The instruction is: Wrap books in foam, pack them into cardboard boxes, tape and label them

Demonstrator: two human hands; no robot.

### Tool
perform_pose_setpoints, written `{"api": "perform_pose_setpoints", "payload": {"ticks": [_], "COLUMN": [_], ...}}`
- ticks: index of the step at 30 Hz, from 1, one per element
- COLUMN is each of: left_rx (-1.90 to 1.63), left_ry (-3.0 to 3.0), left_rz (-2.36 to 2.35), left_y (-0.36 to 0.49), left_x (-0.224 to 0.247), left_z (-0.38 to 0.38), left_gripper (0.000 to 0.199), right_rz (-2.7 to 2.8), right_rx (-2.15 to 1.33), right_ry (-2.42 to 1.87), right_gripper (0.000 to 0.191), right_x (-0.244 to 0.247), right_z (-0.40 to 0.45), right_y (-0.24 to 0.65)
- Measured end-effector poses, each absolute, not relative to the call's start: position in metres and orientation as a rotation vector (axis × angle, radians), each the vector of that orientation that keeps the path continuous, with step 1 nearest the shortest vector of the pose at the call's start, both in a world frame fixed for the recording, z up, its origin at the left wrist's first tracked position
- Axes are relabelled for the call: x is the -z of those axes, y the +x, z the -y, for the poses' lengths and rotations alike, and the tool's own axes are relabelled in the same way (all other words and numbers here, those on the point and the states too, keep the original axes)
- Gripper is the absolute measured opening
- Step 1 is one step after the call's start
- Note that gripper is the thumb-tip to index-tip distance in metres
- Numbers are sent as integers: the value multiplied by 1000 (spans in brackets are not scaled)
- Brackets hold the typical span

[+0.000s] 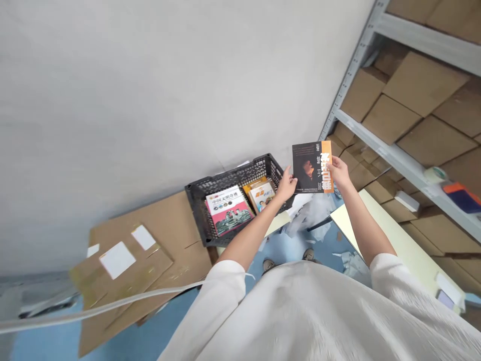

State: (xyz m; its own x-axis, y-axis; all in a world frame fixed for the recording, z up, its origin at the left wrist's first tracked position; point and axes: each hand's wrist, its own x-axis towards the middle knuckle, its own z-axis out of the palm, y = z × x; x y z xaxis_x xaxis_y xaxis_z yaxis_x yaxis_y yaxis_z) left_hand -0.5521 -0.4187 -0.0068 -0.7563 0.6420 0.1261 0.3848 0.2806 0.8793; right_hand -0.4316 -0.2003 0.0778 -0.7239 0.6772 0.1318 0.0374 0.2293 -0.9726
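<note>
Paperback (310, 167) is hanging in the air just beside the corner of a black plastic crate (233, 173), with two other books (229, 210) lying inside. Left hand (286, 183) and right hand (338, 171) are pinching opposite edges with their fingers, keeping it flat and steady.

Paperback book (312, 167), 12 o'clock: glossy paper cover. Crate (197, 210), 11 o'clock: matt black moulded plastic, lattice walls. Cardboard sheets (180, 225), 9 o'clock: rough brown corrugated board. Shelf rail (391, 153), 2 o'clock: smooth pale painted steel. Sleeve (391, 271), 4 o'clock: soft white crinkled cloth.
</note>
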Motion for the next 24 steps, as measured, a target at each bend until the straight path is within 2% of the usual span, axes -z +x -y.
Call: {"api": "perform_pose_setpoints", "payload": {"ticks": [6, 13, 18, 24], "left_rx": [-1336, -918, -755, -583], "left_ry": [918, 933, 810, 830], "left_rz": [-2116, -2051, -2034, -2019], "left_y": [-485, -383, -316, -270], "left_x": [14, 81, 136, 178], "left_z": [336, 242, 192, 151], "left_gripper": [84, 76, 76, 75], "right_rz": [1875, 1819, 1785, 1645], "right_rx": [-1437, -1402, -1420, -1508], "right_ry": [-969, -1395, -1707, -1866], "right_gripper": [55, 30, 42, 52], "right_x": [-30, 68, 125, 169], "right_z": [127, 55, 27, 5], "right_y": [-324, -189, -115, -65]}}
